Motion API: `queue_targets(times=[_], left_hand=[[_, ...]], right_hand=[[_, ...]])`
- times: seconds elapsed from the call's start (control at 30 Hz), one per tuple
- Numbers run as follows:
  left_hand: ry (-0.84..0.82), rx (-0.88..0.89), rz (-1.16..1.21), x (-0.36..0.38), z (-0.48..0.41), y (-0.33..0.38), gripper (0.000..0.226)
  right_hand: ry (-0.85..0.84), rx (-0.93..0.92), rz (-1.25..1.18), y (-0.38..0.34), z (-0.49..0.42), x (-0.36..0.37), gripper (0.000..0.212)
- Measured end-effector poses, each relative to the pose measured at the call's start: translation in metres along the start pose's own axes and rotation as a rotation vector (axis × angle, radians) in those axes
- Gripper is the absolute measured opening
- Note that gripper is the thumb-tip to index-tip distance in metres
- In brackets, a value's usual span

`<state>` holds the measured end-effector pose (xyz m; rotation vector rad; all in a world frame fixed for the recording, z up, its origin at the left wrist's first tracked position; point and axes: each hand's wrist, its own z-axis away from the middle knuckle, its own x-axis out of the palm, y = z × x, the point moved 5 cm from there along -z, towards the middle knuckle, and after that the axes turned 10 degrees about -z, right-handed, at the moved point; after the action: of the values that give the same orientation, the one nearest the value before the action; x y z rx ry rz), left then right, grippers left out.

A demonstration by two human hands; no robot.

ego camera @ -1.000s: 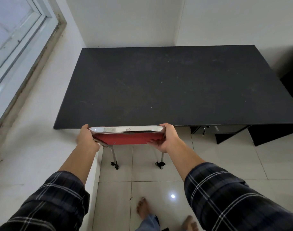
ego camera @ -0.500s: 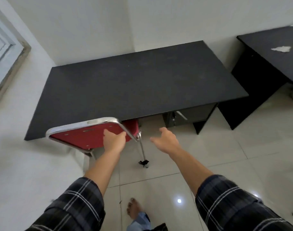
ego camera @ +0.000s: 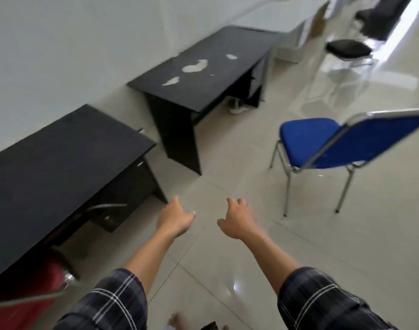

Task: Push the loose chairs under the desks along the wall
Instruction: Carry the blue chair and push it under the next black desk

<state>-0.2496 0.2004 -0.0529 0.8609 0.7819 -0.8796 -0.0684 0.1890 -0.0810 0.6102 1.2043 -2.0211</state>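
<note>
Reaching over the tiled floor (ego camera: 227, 158), my left hand (ego camera: 174, 219) and right hand (ego camera: 237, 220) hang open and empty; blue chair (ego camera: 322, 141) stands loose beside black desks (ego camera: 60, 158).

Left hand (ego camera: 176, 219): centre of the frame, fingers loosely spread, holding nothing, above the floor.
Right hand (ego camera: 237, 220): just right of it, also spread and holding nothing.
Sleeves (ego camera: 322, 303): dark plaid, along the bottom edge.
Near desk (ego camera: 51, 167): black, left of the frame, against the white wall.
Red chair (ego camera: 29, 291): lower left corner, seat tucked beneath the near desk, blurred.
Second desk (ego camera: 203, 75): black, upper centre, pale worn patches on its top.
Blue chair (ego camera: 322, 144): right of the frame, on chrome legs, standing on the tiled floor (ego camera: 227, 163) well apart from both desks.
Black-seated stool (ego camera: 349, 48): upper right, blurred.
</note>
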Motion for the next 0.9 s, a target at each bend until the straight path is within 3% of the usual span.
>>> queue_targets(times=[0.23,0.73,0.9], left_hand=[[-0.096,0.345,-0.209,0.061,-0.007,0.168,0.081],[-0.241,0.741,-0.337,0.167,-0.039,0.467,0.078],[-0.12,0.827,-0.313,0.171,-0.046,0.549,0.082]], right_hand=[[0.237,0.213,-0.091,0.117,-0.001,-0.109,0.061],[0.492,0.573,-0.283,0.307,-0.032,-0.29,0.067],[0.54,0.57,-0.323,0.34,-0.05,-0.344,0.065]])
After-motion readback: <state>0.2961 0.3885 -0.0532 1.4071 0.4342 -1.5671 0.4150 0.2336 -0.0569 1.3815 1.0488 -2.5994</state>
